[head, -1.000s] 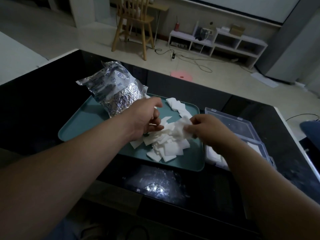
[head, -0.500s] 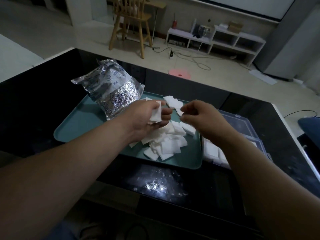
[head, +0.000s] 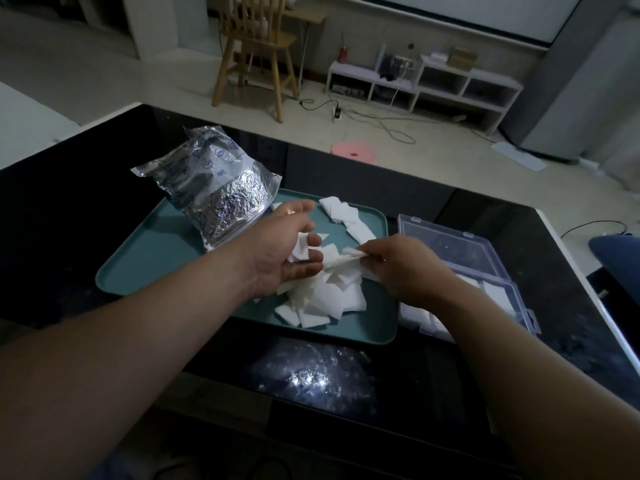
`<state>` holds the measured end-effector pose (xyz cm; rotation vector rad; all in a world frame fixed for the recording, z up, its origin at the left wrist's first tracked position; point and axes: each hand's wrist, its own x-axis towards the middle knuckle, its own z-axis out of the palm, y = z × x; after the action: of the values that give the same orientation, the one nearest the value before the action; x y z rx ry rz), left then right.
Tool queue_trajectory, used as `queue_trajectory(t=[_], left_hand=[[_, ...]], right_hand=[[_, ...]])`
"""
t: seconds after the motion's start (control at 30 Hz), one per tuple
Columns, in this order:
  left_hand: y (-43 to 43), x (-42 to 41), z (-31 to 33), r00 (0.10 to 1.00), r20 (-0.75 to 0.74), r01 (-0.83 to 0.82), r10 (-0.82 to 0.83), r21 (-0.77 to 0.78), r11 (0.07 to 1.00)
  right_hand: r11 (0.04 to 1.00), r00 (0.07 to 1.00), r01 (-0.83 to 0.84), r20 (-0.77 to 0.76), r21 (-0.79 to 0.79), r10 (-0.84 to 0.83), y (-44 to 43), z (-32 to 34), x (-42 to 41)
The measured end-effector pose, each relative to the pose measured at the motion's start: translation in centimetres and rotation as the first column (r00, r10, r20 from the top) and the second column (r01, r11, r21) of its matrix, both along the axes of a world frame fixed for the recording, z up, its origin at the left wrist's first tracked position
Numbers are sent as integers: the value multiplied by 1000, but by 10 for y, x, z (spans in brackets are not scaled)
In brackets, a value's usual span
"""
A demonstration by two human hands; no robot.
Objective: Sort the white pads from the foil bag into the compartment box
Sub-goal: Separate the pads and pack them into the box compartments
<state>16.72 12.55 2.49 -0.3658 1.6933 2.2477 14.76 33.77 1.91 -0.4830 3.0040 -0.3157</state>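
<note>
Head view: the white pads (head: 329, 299) lie in a loose heap on the near right part of the teal tray (head: 138, 271), with a few more strung out toward its far right corner. The foil bag (head: 218, 195) rests on the tray's far left corner and leans out over the dark desk (head: 69, 220). The left hand (head: 284, 252) hovers over the heap, its thumb and fingers curled round a small stack (head: 300, 247) of pads. The right hand (head: 398, 261) faces it from the right, thumb and forefinger pinched on the edge of a single pad (head: 346, 255). That pad reaches leftward to the left hand's fingertips, its long side running roughly left to right. The compartment box (head: 502, 299) stands just beside the tray's right rim, with its lid (head: 450, 237) thrown back on the far side. Pads already lie in its near compartments. So the box lies to the right of both hands, and the right hand is much the nearer; its forearm covers part of the near left compartments. I judge the coming move to be a short carry rightward over the low tray rim and box wall. The room above the box is open, though the desk's right edge runs close beyond it
</note>
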Motion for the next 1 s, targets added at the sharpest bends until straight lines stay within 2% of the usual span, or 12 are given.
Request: queue_trajectory(t=[0.17, 0.3, 0.43, 0.57, 0.67, 0.83, 1.0], left_hand=[[5, 3, -1, 999, -13, 40, -41, -42, 998], [5, 3, -2, 999, -27, 34, -36, -59, 998], [8, 3, 1, 993, -116, 13, -24, -96, 995], [13, 1, -1, 985, -174, -22, -6, -153, 988], [18, 1, -4, 972, -232, -70, 24, -192, 979], [25, 5, -3, 971, -241, -19, -7, -107, 994], [21, 6, 0, 978, -208, 21, -25, -24, 999]], right_hand=[[991, 999, 26, 31, -131, -23, 9, 8, 4], [953, 994, 106, 14, -285, -106, 7, 11, 5], [871, 977, 203, 39, -447, -208, -5, 18, 6], [748, 953, 302, 193, -591, -232, -16, 17, 7], [758, 952, 305, 178, -576, -248, -27, 13, 9], [869, 979, 120, -88, -479, -184, -50, 13, 27], [850, 989, 96, -47, -518, -140, -53, 17, 33]])
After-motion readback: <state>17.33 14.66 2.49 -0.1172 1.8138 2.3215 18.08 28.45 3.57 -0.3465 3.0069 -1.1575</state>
